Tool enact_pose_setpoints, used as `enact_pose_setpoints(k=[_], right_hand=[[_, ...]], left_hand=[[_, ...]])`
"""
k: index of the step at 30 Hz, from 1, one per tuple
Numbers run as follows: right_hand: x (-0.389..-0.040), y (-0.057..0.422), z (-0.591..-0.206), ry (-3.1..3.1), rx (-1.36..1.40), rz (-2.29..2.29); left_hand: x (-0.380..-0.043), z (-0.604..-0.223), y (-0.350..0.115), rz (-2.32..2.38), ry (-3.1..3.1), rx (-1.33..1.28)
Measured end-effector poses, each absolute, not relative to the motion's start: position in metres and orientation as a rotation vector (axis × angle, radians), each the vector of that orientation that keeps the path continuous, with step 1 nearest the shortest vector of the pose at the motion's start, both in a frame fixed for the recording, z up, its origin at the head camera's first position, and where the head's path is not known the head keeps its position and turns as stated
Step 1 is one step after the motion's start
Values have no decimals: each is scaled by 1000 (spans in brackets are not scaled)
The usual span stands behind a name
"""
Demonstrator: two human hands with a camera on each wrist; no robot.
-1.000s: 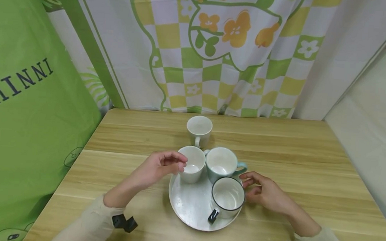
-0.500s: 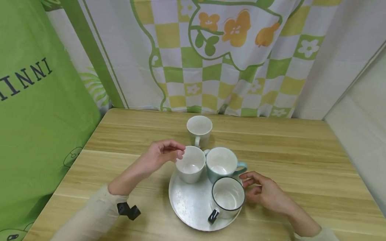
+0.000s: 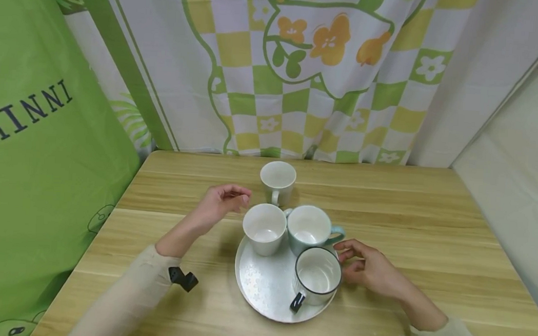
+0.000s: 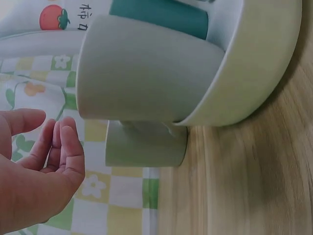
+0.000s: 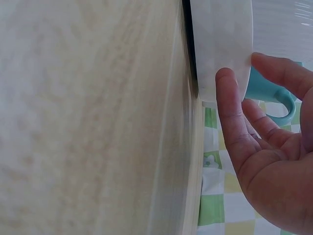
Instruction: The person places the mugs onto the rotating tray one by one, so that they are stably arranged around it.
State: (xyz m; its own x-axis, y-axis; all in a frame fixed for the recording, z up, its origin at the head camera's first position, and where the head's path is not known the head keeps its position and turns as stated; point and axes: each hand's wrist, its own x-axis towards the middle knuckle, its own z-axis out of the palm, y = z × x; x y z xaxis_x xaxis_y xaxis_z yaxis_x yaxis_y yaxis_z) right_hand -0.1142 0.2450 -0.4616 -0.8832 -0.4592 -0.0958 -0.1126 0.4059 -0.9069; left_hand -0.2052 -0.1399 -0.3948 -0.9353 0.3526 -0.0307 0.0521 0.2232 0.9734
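Note:
A round silvery tray (image 3: 262, 286) carries three mugs: a white mug (image 3: 264, 232) at the back left, a light-blue mug (image 3: 309, 229) behind on the right, and a white mug with a black rim (image 3: 318, 276) at the front right. Another white mug (image 3: 278, 179) stands on the table beyond the tray. My left hand (image 3: 222, 206) hovers left of the two white mugs, holding nothing, fingers loosely bent; the left wrist view shows a gap between it and the near mug (image 4: 146, 68). At the tray's right edge is my right hand (image 3: 369, 266), its fingertips touching the tray's side (image 5: 220, 44).
The wooden table (image 3: 409, 212) extends on both sides of the tray. A patterned curtain (image 3: 320, 89) hangs along its back edge. Green fabric (image 3: 43, 149) hangs at the left, white fabric (image 3: 523, 168) at the right.
My left hand has moved from over the white mug's left rim back and away to the left, leaving that mug on the tray. The right hand stays at the tray's edge.

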Motion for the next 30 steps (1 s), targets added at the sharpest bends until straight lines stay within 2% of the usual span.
enact_pose_setpoints(k=[17,30], right_hand=[[-113,245,-462,2340,-508,-1472],[-112,245,-462,2341,-503,-1483]], left_hand=[[-236,-418,-139,1717,2237,325],[-247,-437,-124,1703,2167,310]])
